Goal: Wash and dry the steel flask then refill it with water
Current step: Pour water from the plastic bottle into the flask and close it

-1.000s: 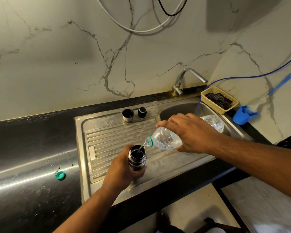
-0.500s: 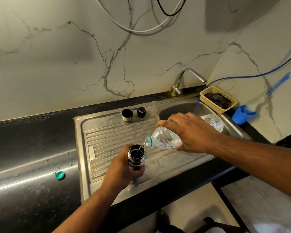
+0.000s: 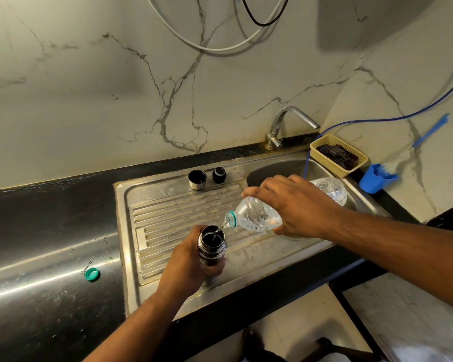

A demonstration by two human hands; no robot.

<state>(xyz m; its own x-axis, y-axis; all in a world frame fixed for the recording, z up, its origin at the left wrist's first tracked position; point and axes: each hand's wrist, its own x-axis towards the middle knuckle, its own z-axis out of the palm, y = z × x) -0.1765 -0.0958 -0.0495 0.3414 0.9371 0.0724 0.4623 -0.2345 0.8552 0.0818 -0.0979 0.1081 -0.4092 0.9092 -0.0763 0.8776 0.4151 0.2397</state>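
Flask upright in left hand; right hand tilts bottle above.

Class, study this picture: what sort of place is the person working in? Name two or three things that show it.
Most likely a home kitchen: a steel sink with a ribbed draining board, a tap mounted behind it, and a dark countertop alongside.

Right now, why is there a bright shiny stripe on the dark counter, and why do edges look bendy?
Head view: the stripe is glare, light bouncing off the glossy counter; same head view, the wide-angle lens bends straight lines like the sink rim; inside the flask is dark shadow.
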